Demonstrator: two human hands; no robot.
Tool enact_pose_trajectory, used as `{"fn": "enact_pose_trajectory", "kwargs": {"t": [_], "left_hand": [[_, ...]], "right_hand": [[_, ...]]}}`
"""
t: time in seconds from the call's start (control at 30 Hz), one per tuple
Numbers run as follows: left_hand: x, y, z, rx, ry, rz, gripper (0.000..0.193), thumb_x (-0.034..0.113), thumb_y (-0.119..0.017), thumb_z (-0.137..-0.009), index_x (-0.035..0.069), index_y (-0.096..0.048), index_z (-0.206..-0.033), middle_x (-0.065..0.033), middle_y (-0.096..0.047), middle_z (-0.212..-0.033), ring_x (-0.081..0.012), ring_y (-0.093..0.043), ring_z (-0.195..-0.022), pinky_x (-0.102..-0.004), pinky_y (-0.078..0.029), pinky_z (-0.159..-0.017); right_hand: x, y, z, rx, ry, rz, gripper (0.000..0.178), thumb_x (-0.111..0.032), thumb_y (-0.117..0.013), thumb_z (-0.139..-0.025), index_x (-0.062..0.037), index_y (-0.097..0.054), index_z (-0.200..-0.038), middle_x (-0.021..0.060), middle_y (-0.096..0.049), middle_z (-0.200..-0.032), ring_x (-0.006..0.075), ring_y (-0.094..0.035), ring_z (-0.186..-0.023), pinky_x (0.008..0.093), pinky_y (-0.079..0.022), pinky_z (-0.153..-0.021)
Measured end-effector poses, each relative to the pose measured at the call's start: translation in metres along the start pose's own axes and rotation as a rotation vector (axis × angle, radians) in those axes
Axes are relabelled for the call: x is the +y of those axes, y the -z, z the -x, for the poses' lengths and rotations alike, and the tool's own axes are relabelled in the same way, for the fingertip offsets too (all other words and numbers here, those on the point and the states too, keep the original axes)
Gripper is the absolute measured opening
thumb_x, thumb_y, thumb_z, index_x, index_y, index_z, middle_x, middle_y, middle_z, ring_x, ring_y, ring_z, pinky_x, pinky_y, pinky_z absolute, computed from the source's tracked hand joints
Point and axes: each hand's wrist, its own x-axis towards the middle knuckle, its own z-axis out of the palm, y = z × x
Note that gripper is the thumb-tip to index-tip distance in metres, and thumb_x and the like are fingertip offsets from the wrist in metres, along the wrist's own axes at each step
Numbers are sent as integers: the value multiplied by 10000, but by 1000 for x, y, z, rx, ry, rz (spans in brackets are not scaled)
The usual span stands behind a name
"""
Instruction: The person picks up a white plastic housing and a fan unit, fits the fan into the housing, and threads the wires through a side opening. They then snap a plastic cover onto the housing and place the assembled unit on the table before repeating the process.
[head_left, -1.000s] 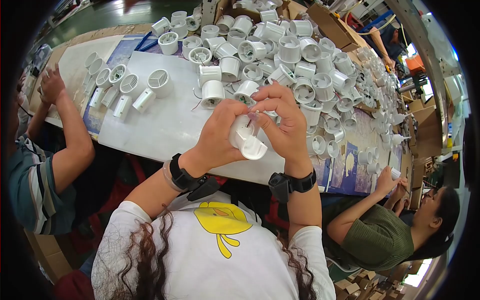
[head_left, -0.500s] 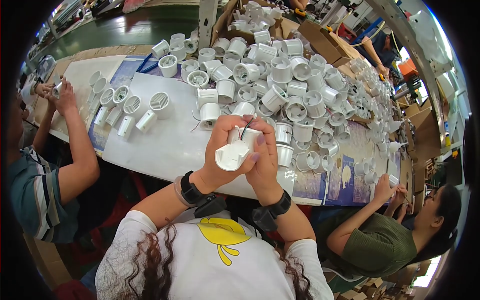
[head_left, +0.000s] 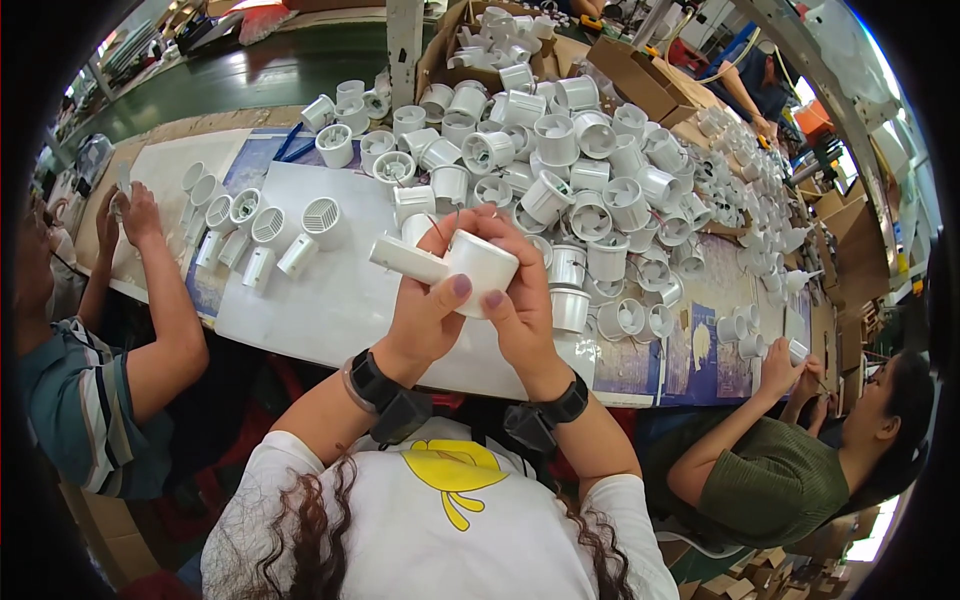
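Head view: a white cup point(head_left: 484, 264) with a handle point(head_left: 408, 257) is held up over the white sheet point(head_left: 325, 310), between both hands. By the left hand point(head_left: 424, 318) the cup is gripped near the handle's root, thumb laid close to the joint; by the right hand point(head_left: 528, 312) the far side is wrapped, thumb pressed low on the near wall. Handle and cup appear joined; whether they are fastened cannot be told. The cup's mouth is turned out of sight, so its inside cannot be judged.

Done, as far as can be judged: a cluster of handled units point(head_left: 322, 217) is set out at the sheet's left, several with grilles, one with its inside exposed. Left: a large pile point(head_left: 556, 142) of cups, mostly without visible handles, is heaped beyond and rightward. By this count, only a small share is judged complete.
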Motion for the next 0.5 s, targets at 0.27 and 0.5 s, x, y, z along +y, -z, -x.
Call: {"fn": "enact_pose_trajectory", "kwargs": {"t": [0.27,0.5], "left_hand": [[2,6,2,-2,148,286,452,150,-626,-801,97,-453,-1216,-78,-522,-1199,-208,-538,-1116,-363,-443,-1002],[-2,13,-3,25,137,329,444,115,-638,-792,100,-465,-1201,-89,-533,-1185,-202,-536,-1120,-363,-447,-988]], "right_hand": [[-8,-8,-3,17,39,230,258,-129,-544,-944,-55,-563,-1191,115,-554,-1307,322,-361,-1346,450,-179,-1149],[-1,-6,-3,60,17,256,285,-123,-552,-943,-55,-559,-1219,104,-593,-1256,312,-370,-1343,447,-221,-1139]]}}
